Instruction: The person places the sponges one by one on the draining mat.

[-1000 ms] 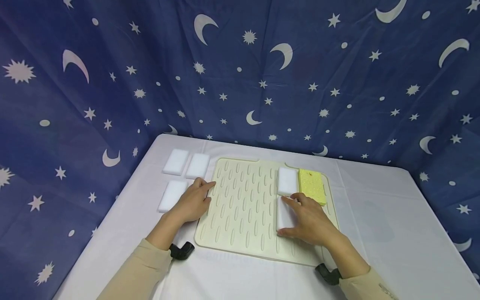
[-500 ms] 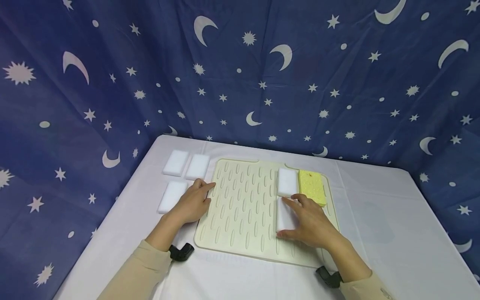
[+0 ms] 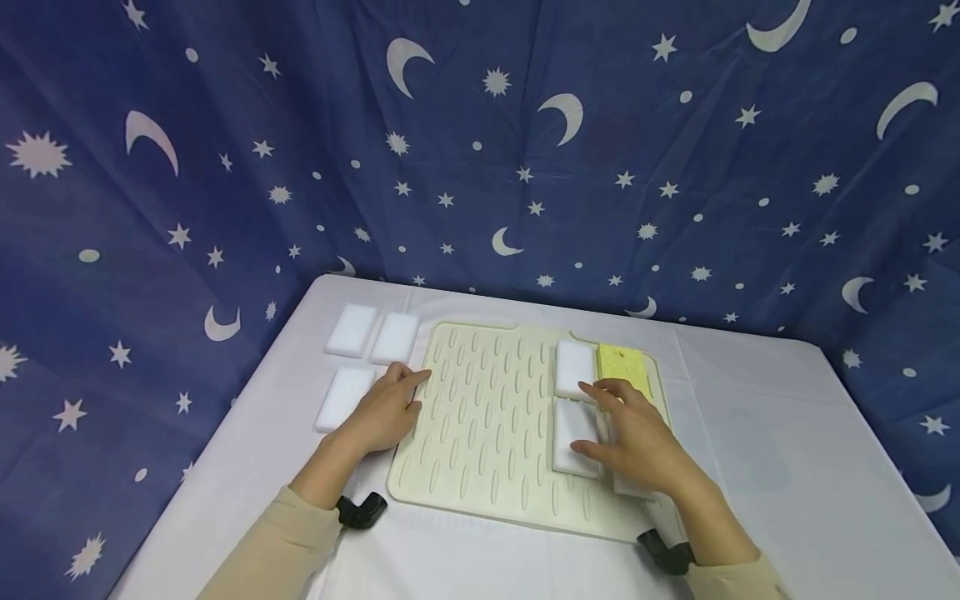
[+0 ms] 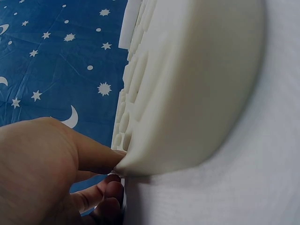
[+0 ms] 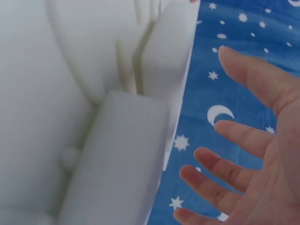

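Mat [image 3: 480, 417] on table [image 3: 757, 417]; curtain [image 3: 450, 108] at 12 o'clock. On mat: sponge [image 3: 622, 364], 2 o'clock; rear pad [image 3: 572, 365], 1 o'clock; middle pad [image 3: 573, 423], 3 o'clock; front pad [image 3: 632, 487], 4 o'clock, under right hand [image 3: 641, 435]. Off mat, 10 o'clock: three outer pads [image 3: 352, 331]. Left hand [image 3: 384, 414]: mat's 9 o'clock edge.

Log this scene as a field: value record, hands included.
left hand: touches mat's left edge; grip unclear
right hand: fingers spread, holding nothing, over mat's right side
mat: cream, patterned with slim ovals
on mat: yellow sponge; three visible white blocks, one partly hidden by right hand
left of mat: three more white blocks
table: white-covered
backdrop: blue, moons and stars
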The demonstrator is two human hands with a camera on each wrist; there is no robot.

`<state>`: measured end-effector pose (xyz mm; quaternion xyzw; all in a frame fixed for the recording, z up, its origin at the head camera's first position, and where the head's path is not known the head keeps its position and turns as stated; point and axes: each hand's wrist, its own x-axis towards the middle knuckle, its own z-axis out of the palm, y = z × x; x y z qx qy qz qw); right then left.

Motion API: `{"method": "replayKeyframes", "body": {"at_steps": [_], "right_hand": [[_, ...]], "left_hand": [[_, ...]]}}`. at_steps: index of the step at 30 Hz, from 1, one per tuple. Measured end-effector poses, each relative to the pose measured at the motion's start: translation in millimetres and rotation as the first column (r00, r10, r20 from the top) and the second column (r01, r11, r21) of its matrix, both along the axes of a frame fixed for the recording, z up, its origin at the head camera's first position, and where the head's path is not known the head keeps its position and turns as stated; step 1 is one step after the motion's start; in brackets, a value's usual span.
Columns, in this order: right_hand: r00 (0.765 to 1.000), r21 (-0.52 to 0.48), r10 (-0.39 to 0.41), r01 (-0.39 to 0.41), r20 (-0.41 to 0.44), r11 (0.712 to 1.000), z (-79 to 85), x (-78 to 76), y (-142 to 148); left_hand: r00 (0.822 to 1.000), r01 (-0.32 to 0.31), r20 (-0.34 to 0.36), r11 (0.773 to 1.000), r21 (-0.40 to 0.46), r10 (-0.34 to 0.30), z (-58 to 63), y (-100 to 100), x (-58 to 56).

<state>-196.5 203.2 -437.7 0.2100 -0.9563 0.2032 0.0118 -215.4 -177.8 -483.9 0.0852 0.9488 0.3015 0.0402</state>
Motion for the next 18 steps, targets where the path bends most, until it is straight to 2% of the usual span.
{"method": "replayKeyframes", "body": {"at_steps": [9,18], "right_hand": [[1.000,-0.130,0.001,0.001,0.018,0.992,4.6,-6.7,11.5],[0.999,-0.186,-0.018,0.025,0.041,0.982,4.2,-11.7,19.7]], "left_hand": [[1.000,0.004,-0.002,1.000,0.005,-0.004,1.3,0.8,0.4],[1.000,-0.004,0.002,1.000,-0.010,0.004,1.7,1.3,0.8]]}}
